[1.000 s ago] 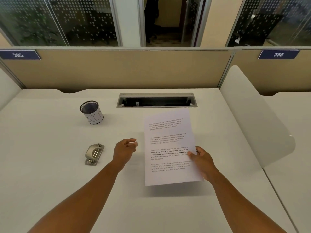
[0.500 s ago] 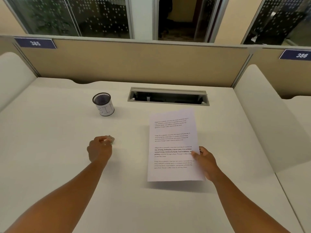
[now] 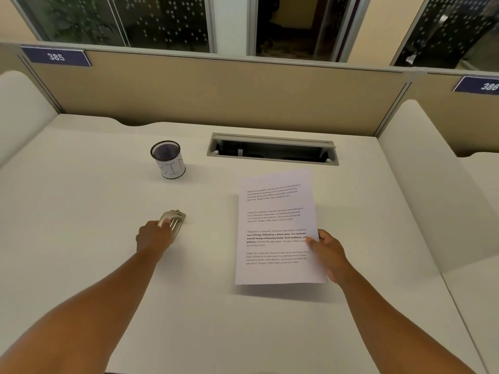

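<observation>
Our left hand curls its fingers around the metal stapler on the desk, at nine o'clock from the printed sheet, which our right hand pinches at its three o'clock edge.

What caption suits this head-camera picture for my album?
At a white desk, the left hand grips a silver metal tool while the right hand holds a printed white paper sheet.

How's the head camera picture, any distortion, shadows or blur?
Head view: wide lens bows the partition; the sheet in the right hand throws a soft shadow on the desk; its small print blurs; the left hand gripping the metal tool is sharp.
</observation>
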### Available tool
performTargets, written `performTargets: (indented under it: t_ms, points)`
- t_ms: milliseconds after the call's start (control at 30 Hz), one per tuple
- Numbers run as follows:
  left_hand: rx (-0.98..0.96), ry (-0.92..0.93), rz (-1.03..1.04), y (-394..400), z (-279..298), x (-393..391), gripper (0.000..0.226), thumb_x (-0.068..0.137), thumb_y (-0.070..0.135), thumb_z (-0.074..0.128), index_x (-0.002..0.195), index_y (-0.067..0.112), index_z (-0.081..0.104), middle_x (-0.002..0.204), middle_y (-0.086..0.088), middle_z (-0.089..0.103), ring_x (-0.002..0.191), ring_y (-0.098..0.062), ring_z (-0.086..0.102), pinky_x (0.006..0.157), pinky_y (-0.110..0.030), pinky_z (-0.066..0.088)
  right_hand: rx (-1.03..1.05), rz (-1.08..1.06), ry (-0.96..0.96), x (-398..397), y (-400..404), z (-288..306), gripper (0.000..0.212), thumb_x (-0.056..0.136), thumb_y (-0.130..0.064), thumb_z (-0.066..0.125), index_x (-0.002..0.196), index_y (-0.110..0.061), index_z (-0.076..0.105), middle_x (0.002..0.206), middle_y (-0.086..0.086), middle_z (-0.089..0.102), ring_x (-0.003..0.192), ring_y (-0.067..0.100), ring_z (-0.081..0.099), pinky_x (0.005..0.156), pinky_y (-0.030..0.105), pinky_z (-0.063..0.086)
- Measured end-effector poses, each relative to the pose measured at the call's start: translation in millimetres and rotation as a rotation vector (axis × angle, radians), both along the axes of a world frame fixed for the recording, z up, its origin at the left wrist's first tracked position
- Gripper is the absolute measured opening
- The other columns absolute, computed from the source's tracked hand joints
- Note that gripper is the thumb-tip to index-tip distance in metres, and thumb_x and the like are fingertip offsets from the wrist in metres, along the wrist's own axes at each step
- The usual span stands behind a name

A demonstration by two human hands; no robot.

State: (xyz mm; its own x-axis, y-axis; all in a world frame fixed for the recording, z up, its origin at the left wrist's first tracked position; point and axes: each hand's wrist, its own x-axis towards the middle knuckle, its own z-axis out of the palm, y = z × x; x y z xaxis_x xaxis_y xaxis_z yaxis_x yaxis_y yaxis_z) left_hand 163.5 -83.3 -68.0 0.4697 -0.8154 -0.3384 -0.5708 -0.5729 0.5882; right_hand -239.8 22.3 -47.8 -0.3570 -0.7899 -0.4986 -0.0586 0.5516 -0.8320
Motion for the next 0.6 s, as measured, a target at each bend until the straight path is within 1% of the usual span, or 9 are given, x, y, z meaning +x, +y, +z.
performTargets:
  t_ms: [67,100,167,200,333,467,600]
  points:
    - [-0.017,0.012,-0.012,0,0,0,0.042,0.095,0.038,0.045,0.105,0.007,0.072,0.100,-0.015,0.074,0.101,-0.038,0.064,0.088,-0.042,0.052,-0.003,-0.004,-0.003,0,0,1,0.016,0.091,-0.015,0.058,0.096,-0.027,0.067,0.102,-0.006,0.074,0.094,0.023,0.070,0.089,0.045,0.056]
    - [-0.021,0.011,-0.017,-1,0,1,0.041,0.096,0.036,0.043,0.099,0.008,0.072,0.097,-0.015,0.074,0.095,-0.037,0.064,0.082,-0.039,0.051,-0.004,-0.004,-0.003,0,0,2,0.016,0.091,-0.015,0.058,0.095,-0.028,0.067,0.102,-0.006,0.074,0.093,0.022,0.070,0.088,0.045,0.057]
    - [-0.012,-0.004,-0.037,-2,1,3,0.042,0.099,0.032,0.040,0.085,0.008,0.071,0.090,-0.016,0.072,0.081,-0.033,0.060,0.068,-0.035,0.044,-0.003,-0.001,0.003,0,0,3,0.017,0.091,-0.016,0.057,0.096,-0.029,0.067,0.101,-0.007,0.073,0.091,0.021,0.070,0.086,0.043,0.057]
    - [0.001,-0.014,-0.041,-3,1,4,0.043,0.100,0.032,0.040,0.081,0.007,0.070,0.088,-0.016,0.070,0.078,-0.032,0.058,0.066,-0.035,0.041,-0.003,-0.003,0.005,0,0,3,0.018,0.091,-0.015,0.057,0.096,-0.029,0.067,0.101,-0.007,0.074,0.091,0.021,0.070,0.085,0.042,0.058]
    - [0.050,-0.011,0.002,-5,6,5,0.042,0.098,0.036,0.044,0.083,0.004,0.066,0.085,-0.014,0.064,0.076,-0.032,0.055,0.064,-0.033,0.037,-0.008,-0.011,0.004,0,-1,4,0.019,0.090,-0.015,0.056,0.097,-0.028,0.067,0.101,-0.007,0.074,0.092,0.021,0.070,0.087,0.044,0.057]
    - [0.086,0.033,0.005,-7,9,-4,0.042,0.096,0.041,0.046,0.088,0.003,0.063,0.089,-0.014,0.064,0.082,-0.033,0.058,0.069,-0.032,0.041,-0.007,-0.015,0.001,-2,-3,4,0.019,0.090,-0.015,0.056,0.098,-0.028,0.067,0.103,-0.005,0.073,0.094,0.023,0.070,0.088,0.045,0.057]
    - [0.093,0.115,-0.017,-9,12,-23,0.038,0.094,0.038,0.049,0.086,0.003,0.064,0.084,-0.012,0.064,0.075,-0.028,0.057,0.067,-0.032,0.041,-0.011,-0.036,0.010,-5,-3,5,0.017,0.090,-0.016,0.056,0.094,-0.028,0.067,0.102,-0.006,0.073,0.092,0.022,0.070,0.084,0.042,0.058]
